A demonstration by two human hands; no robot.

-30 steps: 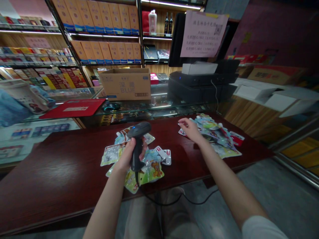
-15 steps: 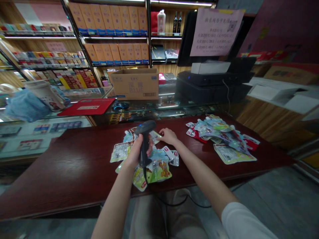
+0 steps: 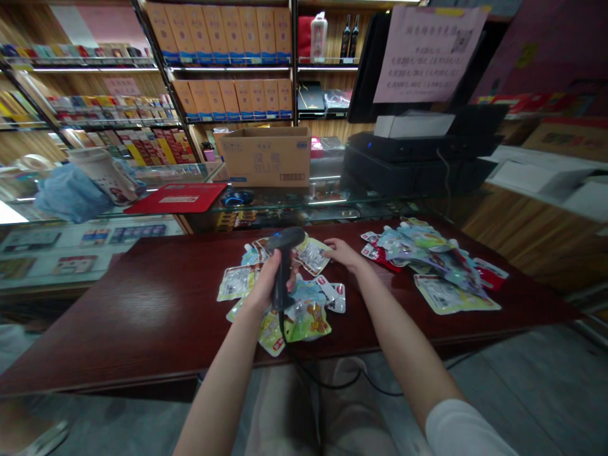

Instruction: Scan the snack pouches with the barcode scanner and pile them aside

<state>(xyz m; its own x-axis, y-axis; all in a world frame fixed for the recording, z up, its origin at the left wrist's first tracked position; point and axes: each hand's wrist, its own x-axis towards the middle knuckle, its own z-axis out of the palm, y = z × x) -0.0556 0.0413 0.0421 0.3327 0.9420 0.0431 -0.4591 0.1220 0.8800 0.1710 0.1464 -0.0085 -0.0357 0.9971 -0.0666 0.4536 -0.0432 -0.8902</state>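
My left hand [image 3: 267, 282] is wrapped round the handle of a black barcode scanner [image 3: 282, 278], held over a pile of shiny snack pouches [image 3: 306, 316]. The scanner's cord drops from its base past the table edge. With its fingertips, my right hand [image 3: 342, 254] pinches the right side of a pale yellow pouch [image 3: 313, 254], which lies tilted behind the scanner. Several other pouches, green, blue and white, spread under and around my left hand. Farther right lies a second heap of similar pouches [image 3: 427, 250], apart from both hands.
The dark red table [image 3: 156, 297] meets a glass counter behind it. On the counter are a red folder [image 3: 178, 198], a computer mouse [image 3: 236, 197], a cardboard box [image 3: 268, 158] and a black machine [image 3: 413, 168]. At lower left, a person's foot [image 3: 47, 438] shows.
My right hand has drawn the pale yellow pouch rightward, so more of it shows beside the scanner. The view has shifted slightly, and a person's foot has appeared at lower left.
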